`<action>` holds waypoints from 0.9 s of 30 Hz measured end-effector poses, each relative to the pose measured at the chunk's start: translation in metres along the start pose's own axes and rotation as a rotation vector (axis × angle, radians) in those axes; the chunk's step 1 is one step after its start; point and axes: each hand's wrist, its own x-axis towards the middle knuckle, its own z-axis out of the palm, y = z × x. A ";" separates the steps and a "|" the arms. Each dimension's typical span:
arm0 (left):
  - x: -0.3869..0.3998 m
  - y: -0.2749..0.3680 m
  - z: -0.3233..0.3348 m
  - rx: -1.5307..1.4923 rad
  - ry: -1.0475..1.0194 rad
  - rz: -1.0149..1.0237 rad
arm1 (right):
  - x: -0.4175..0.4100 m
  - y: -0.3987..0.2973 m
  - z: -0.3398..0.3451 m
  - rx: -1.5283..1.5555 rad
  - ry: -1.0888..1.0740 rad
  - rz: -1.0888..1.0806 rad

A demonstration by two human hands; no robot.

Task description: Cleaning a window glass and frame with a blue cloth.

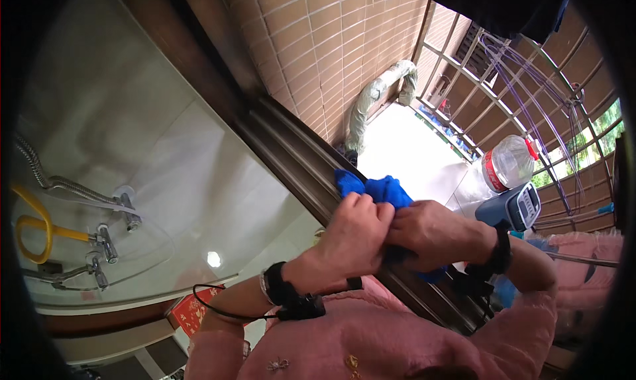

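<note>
A blue cloth [387, 190] is bunched up between my two hands, over the tracks of a brown metal sliding-window frame [303, 154]. My left hand [350, 233] grips the cloth from the left, knuckles up. Close against it, my right hand [437, 233] has hold of the same cloth, its fingers curled and partly hidden. A further bit of blue fabric [433, 274] shows below the right hand. Each wrist wears a black strap with a small device; the device on the left wrist [300, 306] has a cable.
Beyond the frame, a clear plastic jug [507, 164] with a red cap and a blue-grey container [502, 208] stand by metal bars [477, 82]. Purple wire hangers [531, 77] hang there. A wrapped pipe [370, 102] bends along the brick-tiled wall. Water valves [107, 243] and a yellow hose [54, 231] are at left.
</note>
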 end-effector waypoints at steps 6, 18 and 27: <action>0.000 0.034 0.011 -0.208 -0.053 0.172 | -0.027 -0.029 -0.013 -0.021 -0.312 0.226; 0.008 0.046 0.031 -0.469 -0.201 0.404 | -0.048 -0.048 -0.031 0.157 -0.647 0.378; 0.070 0.001 0.015 -1.294 -0.946 -0.050 | -0.110 0.068 -0.012 0.765 -0.420 0.207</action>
